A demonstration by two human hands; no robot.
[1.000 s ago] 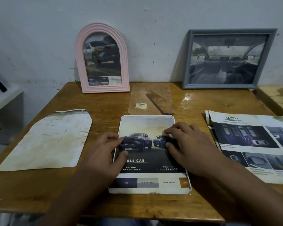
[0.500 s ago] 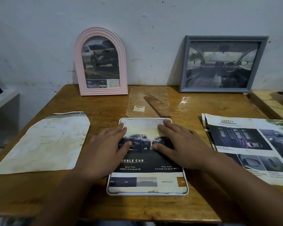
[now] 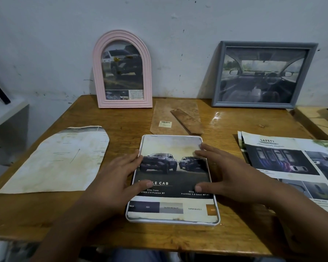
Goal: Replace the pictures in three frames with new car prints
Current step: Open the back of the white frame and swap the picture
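A white frame (image 3: pixel 217 214) lies flat at the table's front middle, with a car print (image 3: pixel 170 178) of two pickups lying in it. My left hand (image 3: pixel 116 178) rests spread on the print's left edge, thumb on the dark band. On the right edge lies my right hand (image 3: pixel 223 174), fingers apart and flat on the paper. Against the wall lean a pink arched frame (image 3: pixel 122 37) and a grey rectangular frame (image 3: pixel 219 76), each holding a car picture.
A brown backing board (image 3: pixel 169 118) with a loose stand strip (image 3: pixel 187 121) lies behind the white frame. A stained sheet (image 3: pixel 55 161) lies at the left. Brochure pages (image 3: pixel 292 163) are stacked at the right. A white shelf (image 3: pixel 6 112) stands left of the wooden table (image 3: pixel 45 214).
Both hands have slid outward from the print's middle to its left and right edges, fingers flattening and spreading. The view has shifted slightly lower.
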